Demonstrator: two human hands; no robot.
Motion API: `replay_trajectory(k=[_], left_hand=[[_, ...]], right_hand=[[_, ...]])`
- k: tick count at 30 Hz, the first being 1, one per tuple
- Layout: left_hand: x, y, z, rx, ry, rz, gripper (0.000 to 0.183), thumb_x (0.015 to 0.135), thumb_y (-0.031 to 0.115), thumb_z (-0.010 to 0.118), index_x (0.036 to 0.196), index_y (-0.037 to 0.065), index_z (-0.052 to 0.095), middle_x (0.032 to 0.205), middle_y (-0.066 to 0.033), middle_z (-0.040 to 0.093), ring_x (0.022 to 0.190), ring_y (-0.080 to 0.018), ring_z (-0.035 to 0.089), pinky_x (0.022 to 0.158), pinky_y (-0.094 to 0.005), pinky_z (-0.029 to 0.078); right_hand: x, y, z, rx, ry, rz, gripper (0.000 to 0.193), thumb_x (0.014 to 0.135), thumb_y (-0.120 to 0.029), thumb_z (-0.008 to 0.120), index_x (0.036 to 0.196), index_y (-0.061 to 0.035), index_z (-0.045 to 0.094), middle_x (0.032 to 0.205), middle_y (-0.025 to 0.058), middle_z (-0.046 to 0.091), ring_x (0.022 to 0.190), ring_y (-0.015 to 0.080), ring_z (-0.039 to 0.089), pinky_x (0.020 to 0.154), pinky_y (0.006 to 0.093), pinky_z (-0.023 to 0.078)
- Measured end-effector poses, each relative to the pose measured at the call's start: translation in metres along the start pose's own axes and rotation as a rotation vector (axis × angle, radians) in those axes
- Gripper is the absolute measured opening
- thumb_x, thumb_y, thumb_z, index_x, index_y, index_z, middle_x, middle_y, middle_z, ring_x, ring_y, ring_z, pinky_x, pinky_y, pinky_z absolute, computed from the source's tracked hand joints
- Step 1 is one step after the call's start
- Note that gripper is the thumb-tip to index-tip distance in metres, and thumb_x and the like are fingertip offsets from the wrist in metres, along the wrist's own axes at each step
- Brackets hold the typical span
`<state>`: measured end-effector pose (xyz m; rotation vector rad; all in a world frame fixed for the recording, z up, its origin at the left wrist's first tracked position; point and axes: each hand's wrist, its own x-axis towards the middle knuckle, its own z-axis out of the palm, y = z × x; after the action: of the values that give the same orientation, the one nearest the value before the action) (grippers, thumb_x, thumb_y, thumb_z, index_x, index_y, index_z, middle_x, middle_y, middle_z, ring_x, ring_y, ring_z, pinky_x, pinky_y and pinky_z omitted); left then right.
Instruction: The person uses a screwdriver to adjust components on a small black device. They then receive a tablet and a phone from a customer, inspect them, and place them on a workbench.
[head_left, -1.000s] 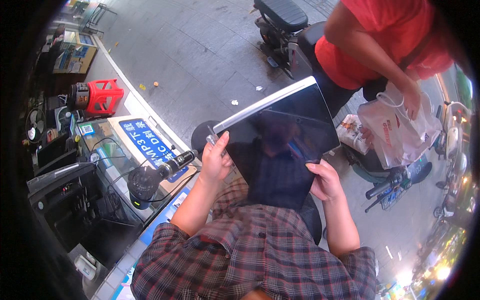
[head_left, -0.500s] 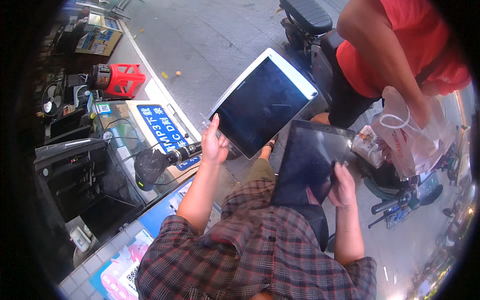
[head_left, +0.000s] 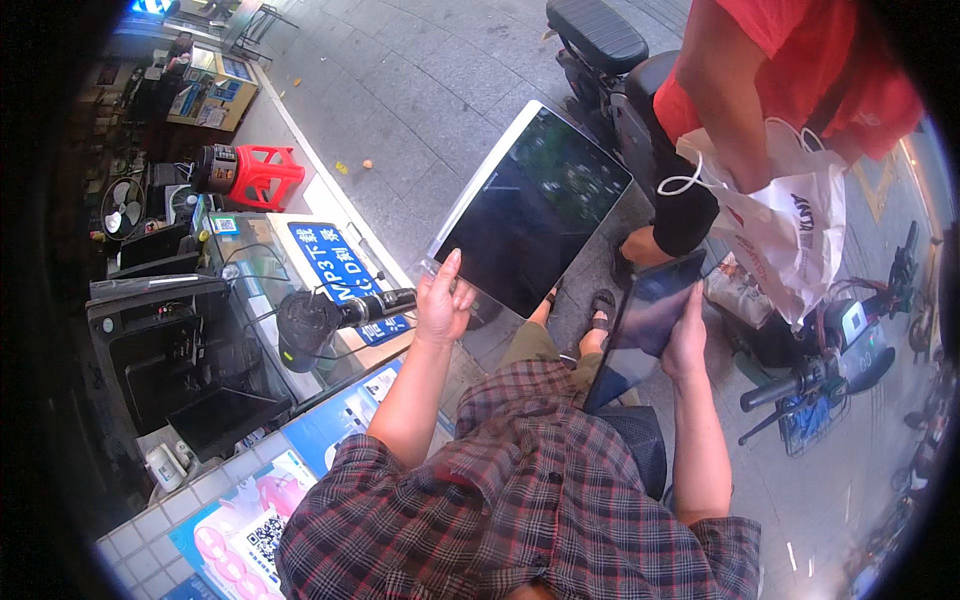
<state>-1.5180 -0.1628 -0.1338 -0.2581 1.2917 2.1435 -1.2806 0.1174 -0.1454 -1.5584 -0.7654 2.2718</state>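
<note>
In my left hand [head_left: 443, 302] is a tablet [head_left: 530, 215] with a dark, glossy screen and a white border along its far left edge. My thumb lies on the front at the lower left corner, with the fingers behind it, and a bit of clear plastic shows there. My right hand [head_left: 684, 335] grips a second dark tablet [head_left: 640, 325] by its right edge, close to my lap. That one is tilted steeply, so its face appears narrow. The two tablets are apart, the left one farther from my body.
At right, a person in a red top [head_left: 800, 60] has an arm in a white bag [head_left: 780, 225], beside a scooter [head_left: 830, 365]. Left stands a glass counter [head_left: 250, 245] with a blue sign [head_left: 335, 265], a black cylindrical device [head_left: 308, 325] and a red stool [head_left: 268, 178].
The right-hand tablet has turned from nearly face-on to steeply tilted, and my right hand has moved up slightly. The left tablet barely shifted. The other person's bag moved left and up.
</note>
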Motion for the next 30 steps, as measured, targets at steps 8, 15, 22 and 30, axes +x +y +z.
replay_trajectory(k=[8,15,22,30], left_hand=[[-0.023,-0.019,0.014,-0.04,-0.061,-0.038,0.009,0.107,0.021,0.063,0.106,0.012,0.067,0.086,0.0028,0.067,0.048,-0.0043,0.04,0.046,-0.0221,0.031],[-0.036,-0.037,0.012,-0.109,-0.049,-0.129,0.007,0.106,0.018,0.066,0.112,0.017,0.068,0.082,0.0053,0.062,0.048,-0.0045,0.039,0.047,-0.0229,0.03],[-0.055,-0.05,0.021,-0.119,-0.05,-0.235,0.008,0.108,0.016,0.062,0.113,0.011,0.064,0.066,0.0052,0.05,0.046,-0.0049,0.036,0.045,-0.0234,0.029],[-0.059,-0.057,-0.032,-0.353,-0.274,-0.344,0.045,0.109,0.045,0.055,0.135,0.009,0.061,0.1,-0.0024,0.071,0.046,-0.0044,0.036,0.043,-0.0217,0.027]], right_hand=[[0.038,0.025,0.01,-0.161,-0.344,-0.01,0.053,0.11,-0.054,0.043,0.089,-0.0076,0.059,0.059,0.0074,0.054,0.048,0.0176,0.052,0.045,0.0304,0.042],[-0.007,0.003,0.048,-0.573,-0.529,-0.045,0.063,0.112,-0.059,0.037,0.077,-0.0093,0.056,0.054,0.0039,0.048,0.04,0.0139,0.045,0.036,0.0277,0.034],[-0.012,-0.005,0.034,-0.893,-0.618,-0.033,0.065,0.112,-0.053,0.043,0.099,0.0036,0.072,0.088,0.0042,0.071,0.079,0.015,0.06,0.078,0.0338,0.051],[-0.036,-0.005,0.021,-0.766,-0.667,-0.166,0.059,0.11,-0.049,0.052,0.084,0.001,0.069,0.075,-0.0005,0.061,0.075,0.0096,0.054,0.071,0.0295,0.048]])
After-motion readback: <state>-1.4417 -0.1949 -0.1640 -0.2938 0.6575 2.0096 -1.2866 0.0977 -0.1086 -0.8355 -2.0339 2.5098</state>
